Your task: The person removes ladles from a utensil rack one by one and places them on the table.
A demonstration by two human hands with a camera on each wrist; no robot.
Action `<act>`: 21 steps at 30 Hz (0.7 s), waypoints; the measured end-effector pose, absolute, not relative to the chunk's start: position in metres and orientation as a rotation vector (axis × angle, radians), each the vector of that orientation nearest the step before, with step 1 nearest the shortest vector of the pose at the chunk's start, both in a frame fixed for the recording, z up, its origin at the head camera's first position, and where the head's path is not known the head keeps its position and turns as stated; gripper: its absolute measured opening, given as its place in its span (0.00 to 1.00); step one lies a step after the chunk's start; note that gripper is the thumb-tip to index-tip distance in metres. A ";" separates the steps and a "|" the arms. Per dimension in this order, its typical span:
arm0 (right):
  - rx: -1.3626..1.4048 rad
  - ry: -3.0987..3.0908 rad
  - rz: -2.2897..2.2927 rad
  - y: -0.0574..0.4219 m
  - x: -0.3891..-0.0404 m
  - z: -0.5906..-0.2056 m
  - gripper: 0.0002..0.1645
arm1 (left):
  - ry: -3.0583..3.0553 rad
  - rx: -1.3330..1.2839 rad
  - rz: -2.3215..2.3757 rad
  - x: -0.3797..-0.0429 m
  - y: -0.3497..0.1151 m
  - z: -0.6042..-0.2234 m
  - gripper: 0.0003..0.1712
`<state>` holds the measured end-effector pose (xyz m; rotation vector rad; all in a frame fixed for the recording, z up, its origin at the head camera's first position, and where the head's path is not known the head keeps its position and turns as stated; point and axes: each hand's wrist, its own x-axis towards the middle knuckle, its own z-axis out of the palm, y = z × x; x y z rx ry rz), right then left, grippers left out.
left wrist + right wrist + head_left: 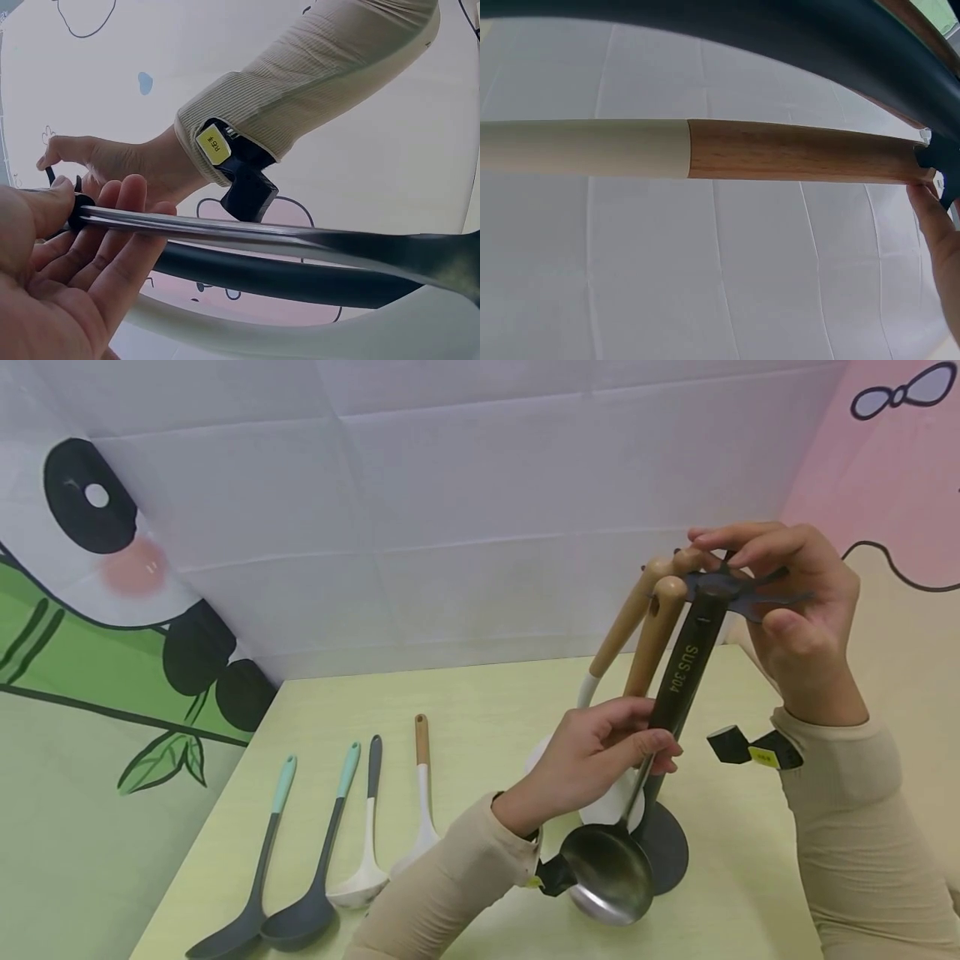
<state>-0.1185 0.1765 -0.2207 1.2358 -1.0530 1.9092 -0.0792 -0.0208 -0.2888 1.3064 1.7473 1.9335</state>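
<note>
In the head view my left hand (592, 760) grips a steel ladle (611, 872) by the lower end of its black handle marked SUS 304, its bowl hanging down. The handle's top meets the dark hooked crown of a utensil stand (666, 852). My right hand (810, 581) holds that crown, fingers over the top and thumb at the side. Wooden-handled utensils (652, 643) hang beside the ladle, white lower parts partly hidden behind my left hand. In the left wrist view, my left hand (82, 277) pinches the ladle where shaft meets handle. The right wrist view shows a wooden handle (802, 151) near my fingertip.
On the pale yellow table (735, 827), to the left, lie a turquoise-handled dark utensil (258, 877), a turquoise-handled dark ladle (303, 927), a white ladle (363, 885) with a grey handle, and a white utensil (424, 802) with a wooden handle, partly covered by my left sleeve.
</note>
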 end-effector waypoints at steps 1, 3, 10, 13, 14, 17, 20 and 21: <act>1.236 -1.053 1.906 0.176 -0.118 -0.220 0.32 | 1.747 1.309 1.931 -0.079 -0.021 -0.289 0.11; 1.235 -1.049 1.908 0.175 -0.117 -0.219 0.31 | 1.749 1.310 1.928 -0.079 -0.021 -0.288 0.11; 1.224 -1.055 1.912 0.167 -0.111 -0.216 0.29 | 1.756 1.292 1.923 -0.078 -0.023 -0.288 0.11; 1.228 -1.055 1.911 0.165 -0.110 -0.215 0.29 | 1.751 1.292 1.928 -0.076 -0.024 -0.287 0.11; 1.230 -1.052 1.911 0.165 -0.110 -0.215 0.29 | 1.751 1.293 1.930 -0.076 -0.024 -0.287 0.11; 1.231 -1.047 1.910 0.164 -0.110 -0.215 0.29 | 1.749 1.299 1.932 -0.075 -0.025 -0.287 0.10; 1.229 -1.040 1.910 0.164 -0.110 -0.215 0.29 | 1.756 1.303 1.927 -0.074 -0.026 -0.286 0.10; 1.227 -1.038 1.912 0.164 -0.110 -0.215 0.29 | 1.759 1.303 1.925 -0.074 -0.027 -0.286 0.10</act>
